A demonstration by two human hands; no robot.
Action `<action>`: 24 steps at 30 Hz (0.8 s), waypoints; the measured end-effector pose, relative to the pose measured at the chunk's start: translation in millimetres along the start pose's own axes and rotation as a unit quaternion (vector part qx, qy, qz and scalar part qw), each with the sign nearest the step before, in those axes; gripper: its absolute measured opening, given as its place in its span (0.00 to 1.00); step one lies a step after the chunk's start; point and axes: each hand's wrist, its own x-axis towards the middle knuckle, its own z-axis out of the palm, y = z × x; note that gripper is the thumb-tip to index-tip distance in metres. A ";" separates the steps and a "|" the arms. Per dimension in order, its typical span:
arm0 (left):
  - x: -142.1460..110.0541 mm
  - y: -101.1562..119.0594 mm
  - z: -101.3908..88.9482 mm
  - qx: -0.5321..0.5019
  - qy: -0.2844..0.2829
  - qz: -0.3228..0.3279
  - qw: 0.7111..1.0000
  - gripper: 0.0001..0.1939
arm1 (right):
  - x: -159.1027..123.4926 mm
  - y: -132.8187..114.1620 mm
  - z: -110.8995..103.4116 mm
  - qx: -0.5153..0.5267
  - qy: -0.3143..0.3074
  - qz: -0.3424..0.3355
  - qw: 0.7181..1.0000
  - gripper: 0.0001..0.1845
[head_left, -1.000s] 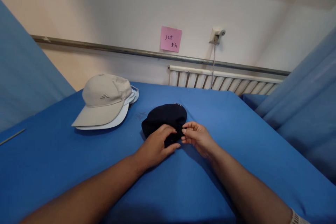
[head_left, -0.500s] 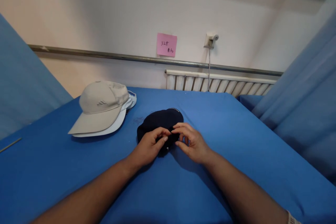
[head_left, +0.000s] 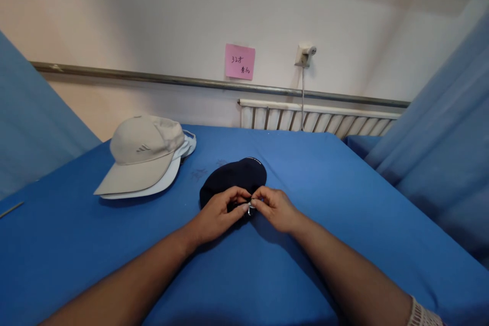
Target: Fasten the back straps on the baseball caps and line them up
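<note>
A dark navy cap lies on the blue-covered table in front of me, white marks along its far right edge. At its near side my left hand pinches the cap's strap between thumb and fingers. Close against it, my right hand also pinches at the strap. A small shiny metal buckle shows between the two thumbs. The fingers cover most of the strap.
To the left, a beige cap with three stripes rests on a white cap. A thin stick lies at the far left of the blue table. Blue curtains flank both sides; a radiator stands behind.
My two hands have come together at the cap's near edge, and both now pinch where the right fingers were parted before. The buckle has come into view. The camera has shifted slightly.
</note>
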 end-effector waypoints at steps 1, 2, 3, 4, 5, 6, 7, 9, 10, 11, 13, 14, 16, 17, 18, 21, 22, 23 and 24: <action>-0.2 1.3 0.5 0.009 -0.001 0.007 1.000 0.13 | 0.9 2.1 0.7 0.021 -0.004 0.017 1.000 0.07; -0.3 2.3 1.2 0.015 -0.002 0.014 1.000 0.13 | 1.9 3.8 1.1 0.043 -0.009 0.030 0.999 0.08; -0.4 3.0 2.0 0.018 -0.004 0.019 1.000 0.13 | 3.0 5.2 1.1 0.065 -0.017 0.039 0.997 0.09; -0.4 3.5 2.8 0.016 -0.005 0.021 1.000 0.13 | 3.9 6.0 0.8 0.088 -0.026 0.046 0.995 0.10; -0.4 4.0 3.7 0.011 -0.008 0.022 1.000 0.13 | 4.7 6.3 0.3 0.111 -0.034 0.051 0.992 0.11; -0.4 4.5 4.4 0.004 -0.009 0.020 1.000 0.12 | 5.4 6.2 -0.3 0.134 -0.043 0.055 0.989 0.12; -0.5 5.0 5.1 -0.005 -0.010 0.015 1.000 0.12 | 5.9 5.9 -0.9 0.153 -0.052 0.060 0.985 0.13; -0.9 6.0 5.7 -0.032 -0.018 -0.003 0.999 0.10 | 6.2 4.9 -1.7 0.179 -0.067 0.069 0.979 0.15; -1.2 6.2 5.5 -0.051 -0.027 -0.015 0.998 0.10 | 6.0 4.2 -1.6 0.187 -0.073 0.071 0.977 0.16; -1.5 6.2 5.1 -0.075 -0.039 -0.027 0.996 0.10 | 5.6 3.5 -1.1 0.194 -0.076 0.072 0.975 0.17; -2.1 5.5 3.5 -0.127 -0.066 -0.046 0.989 0.11 | 4.2 2.1 1.0 0.196 -0.063 0.064 0.977 0.17; -2.3 4.9 2.7 -0.151 -0.078 -0.052 0.984 0.11 | 3.3 1.5 2.5 0.191 -0.046 0.055 0.979 0.17; -2.5 3.7 1.9 -0.194 -0.094 -0.059 0.975 0.12 | 1.6 0.6 5.9 0.171 -0.006 0.041 0.984 0.15; -2.5 3.2 2.0 -0.212 -0.096 -0.062 0.971 0.13 | 1.0 0.7 7.5 0.161 0.014 0.037 0.986 0.14; -2.3 2.9 2.5 -0.227 -0.094 -0.064 0.967 0.14 | 0.5 1.1 8.9 0.152 0.032 0.036 0.987 0.13; -1.2 2.2 5.3 -0.246 -0.067 -0.074 0.964 0.16 | 0.6 4.0 11.2 0.148 0.075 0.043 0.985 0.12; -0.6 1.7 6.0 -0.248 -0.052 -0.077 0.964 0.16 | 0.9 5.0 11.3 0.153 0.088 0.042 0.983 0.11; 0.0 1.1 6.2 -0.249 -0.035 -0.080 0.965 0.17 | 1.2 5.5 11.2 0.160 0.098 0.036 0.982 0.10; 0.7 0.4 6.0 -0.250 -0.019 -0.081 0.965 0.18 | 1.3 5.6 10.8 0.166 0.105 0.023 0.980 0.08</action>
